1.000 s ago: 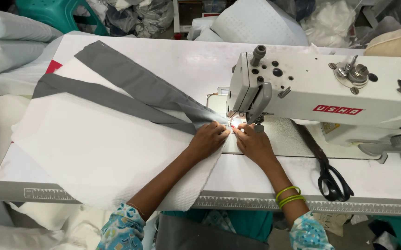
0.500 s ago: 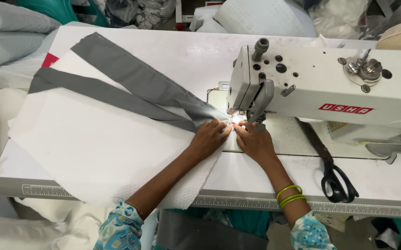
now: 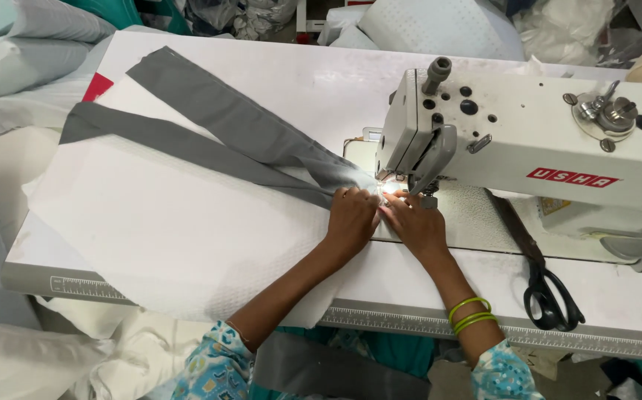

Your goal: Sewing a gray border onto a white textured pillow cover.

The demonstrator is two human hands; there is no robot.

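Note:
A white sewing machine stands on the white table at the right. My left hand presses flat on white textured fabric just left of the needle. Beside it, my right hand holds the fabric down right below the presser foot, fingertips at the lit needle spot. Two grey fabric strips run from the far left and meet at the needle. Green bangles ring my right wrist.
Black scissors lie on the table right of my right arm. A red piece peeks out at the far left. Grey and white cushions and bundles crowd the left side and the back. A ruler strip runs along the table's front edge.
The view has shifted slightly, so the machine sits lower and closer. Both hands stay at the needle, pressed on the fabric, barely moved.

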